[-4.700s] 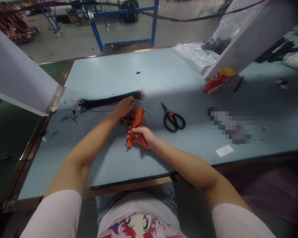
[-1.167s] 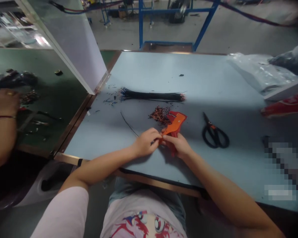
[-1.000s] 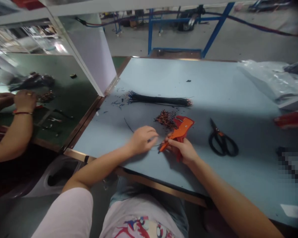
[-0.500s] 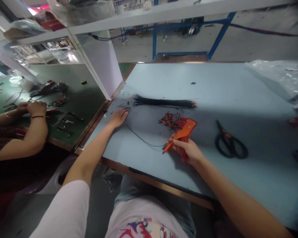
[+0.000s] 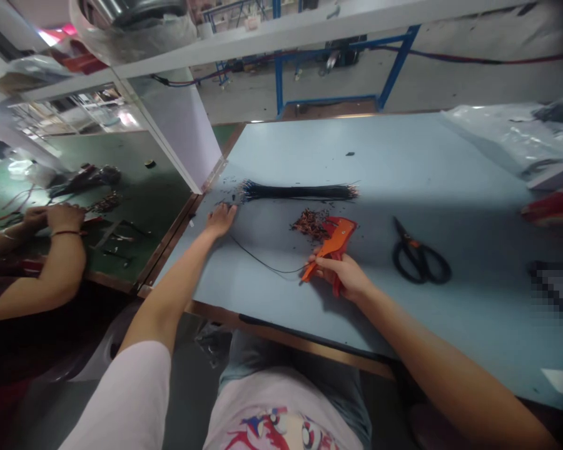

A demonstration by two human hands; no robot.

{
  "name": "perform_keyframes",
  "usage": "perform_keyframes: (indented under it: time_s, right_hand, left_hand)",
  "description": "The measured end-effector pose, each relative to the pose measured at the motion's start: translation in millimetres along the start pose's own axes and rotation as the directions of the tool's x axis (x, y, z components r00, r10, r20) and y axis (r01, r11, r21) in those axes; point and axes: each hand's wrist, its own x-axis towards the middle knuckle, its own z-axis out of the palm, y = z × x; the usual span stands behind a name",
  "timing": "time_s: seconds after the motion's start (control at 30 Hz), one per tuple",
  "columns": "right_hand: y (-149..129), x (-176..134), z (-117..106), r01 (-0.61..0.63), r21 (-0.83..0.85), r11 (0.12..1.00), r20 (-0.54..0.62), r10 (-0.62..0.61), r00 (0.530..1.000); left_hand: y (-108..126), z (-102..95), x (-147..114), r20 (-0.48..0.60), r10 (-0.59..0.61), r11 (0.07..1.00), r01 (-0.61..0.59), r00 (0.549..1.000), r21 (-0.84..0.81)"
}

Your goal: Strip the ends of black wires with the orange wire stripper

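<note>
My right hand [image 5: 340, 273] is wrapped round the handles of an orange-and-red wire stripper [image 5: 336, 240]. A thin black wire [image 5: 263, 264] curves over the bench from the fingers of that hand towards my left hand [image 5: 221, 219]. The left hand lies palm down on the bench with its fingers stretched out, beside small dark scraps [image 5: 232, 199]. Just beyond both hands is a long bundle of black wires [image 5: 300, 191] with bare copper-coloured ends. A heap of short copper-and-black offcuts [image 5: 309, 224] lies against the head of the stripper.
Black-handled scissors [image 5: 420, 257] lie to the right on the blue bench top [image 5: 263, 300]. Clear plastic bags [image 5: 497, 134] are at the far right. A white upright panel [image 5: 187, 128] and shelf stand at the left. Beyond it, a co-worker's hands [image 5: 65, 219] work over a green bench.
The view has shifted a little, so the bench items sit further left in the picture. Both hands stay nearly in place on the bench, and the right still holds the wire stripper.
</note>
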Motion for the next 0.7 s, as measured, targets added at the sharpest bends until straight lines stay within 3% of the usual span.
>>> perform_keyframes:
  time_s: [0.27,0.4,0.5,0.6,0.7]
  right_hand:
    - [0,1,0,0.013,0.017,1.0,0.025,-0.013,1.0]
    - [0,1,0,0.021,0.019,1.0,0.018,-0.022,1.0]
    - [1,1,1,0.027,0.035,0.999,0.012,-0.028,1.0]
    - [4,1,3,0.063,0.056,0.996,0.02,-0.065,0.998]
    - [7,-1,6,0.146,0.082,0.986,-0.017,-0.145,0.989]
  left_hand:
    - [11,-21.6,7,-0.197,-0.109,0.993,0.097,0.974,-0.07]
    - [26,-41.9,-1,-0.296,-0.107,0.986,0.063,0.949,-0.156]
    - [61,-44.0,-27,-0.282,0.024,0.965,-0.096,0.959,-0.244]
    - [108,-27.7,-69,-0.165,0.235,0.883,-0.282,0.958,-0.375]
    - [145,-8.0,-105,-0.096,0.357,0.78,-0.353,0.929,-0.517]
